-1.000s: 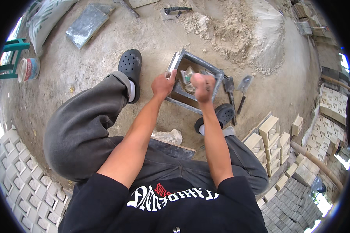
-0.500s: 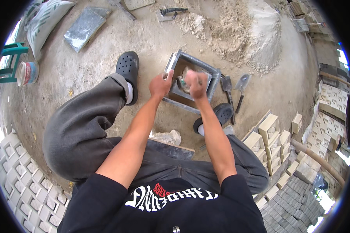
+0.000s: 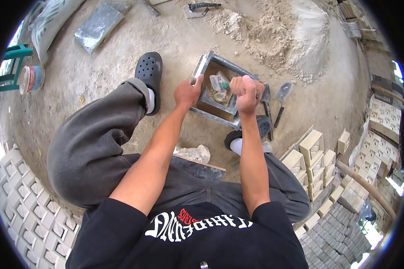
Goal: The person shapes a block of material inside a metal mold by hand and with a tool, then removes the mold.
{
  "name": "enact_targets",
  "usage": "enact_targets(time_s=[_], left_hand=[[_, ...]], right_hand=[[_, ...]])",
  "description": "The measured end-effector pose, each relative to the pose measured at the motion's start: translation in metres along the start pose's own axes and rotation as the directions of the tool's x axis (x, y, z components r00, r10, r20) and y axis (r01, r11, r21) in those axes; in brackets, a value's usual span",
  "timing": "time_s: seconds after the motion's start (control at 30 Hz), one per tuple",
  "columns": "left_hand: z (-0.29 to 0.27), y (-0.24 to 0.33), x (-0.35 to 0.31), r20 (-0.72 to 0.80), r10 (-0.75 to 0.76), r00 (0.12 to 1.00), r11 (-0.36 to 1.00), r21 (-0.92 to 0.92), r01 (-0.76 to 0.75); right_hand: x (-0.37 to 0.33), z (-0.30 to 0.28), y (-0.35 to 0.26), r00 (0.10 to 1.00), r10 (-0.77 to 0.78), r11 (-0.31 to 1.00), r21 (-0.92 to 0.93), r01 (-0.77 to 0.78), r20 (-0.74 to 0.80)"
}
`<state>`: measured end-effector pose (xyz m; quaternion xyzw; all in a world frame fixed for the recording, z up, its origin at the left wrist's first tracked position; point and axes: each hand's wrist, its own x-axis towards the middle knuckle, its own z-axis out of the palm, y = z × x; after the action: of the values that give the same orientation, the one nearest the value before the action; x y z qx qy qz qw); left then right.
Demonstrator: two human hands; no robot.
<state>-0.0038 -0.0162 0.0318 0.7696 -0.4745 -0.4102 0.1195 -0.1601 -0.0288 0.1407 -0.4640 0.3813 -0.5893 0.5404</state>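
Between my feet sits a grey metal box mould [image 3: 212,117], square, with a smaller frame inside it. My left hand [image 3: 188,92] is closed around its left wall, thumb over the rim. My right hand [image 3: 248,92] is a closed fist at the mould's right side; what it holds, if anything, is hidden. A clear, dusty plastic bag [image 3: 218,85] lies inside the mould, with a green bit showing between it and my right fist. I cannot tell whether the fist grips that green bit.
Two trowels [image 3: 281,96] lie right of the mould, near my right shoe [image 3: 264,127]. Beyond is a pile of pale sand and powder [image 3: 274,40]. Cream blocks [image 3: 312,143] are stacked at the right. A flat metal plate [image 3: 98,28], a bucket [image 3: 31,80] and a green stool [image 3: 10,67] stand left.
My right hand has moved from over the middle of the mould to its right side, uncovering the plastic bag. My left hand stays on the left wall.
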Motion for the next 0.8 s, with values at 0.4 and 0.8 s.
enact_targets(time_s=[0.4, 0.8], left_hand=[[0.003, -0.001, 0.002, 0.012, 0.002, 1.000, 0.999, -0.039, -0.002], [0.001, 0.004, 0.003, 0.020, -0.012, 1.000, 0.999, -0.032, 0.013]], right_hand=[[0.016, -0.013, -0.002, 0.998, -0.018, 0.995, 0.096, 0.024, -0.065], [0.050, -0.036, -0.006, 0.971, -0.144, 0.914, -0.351, 0.204, 0.191]])
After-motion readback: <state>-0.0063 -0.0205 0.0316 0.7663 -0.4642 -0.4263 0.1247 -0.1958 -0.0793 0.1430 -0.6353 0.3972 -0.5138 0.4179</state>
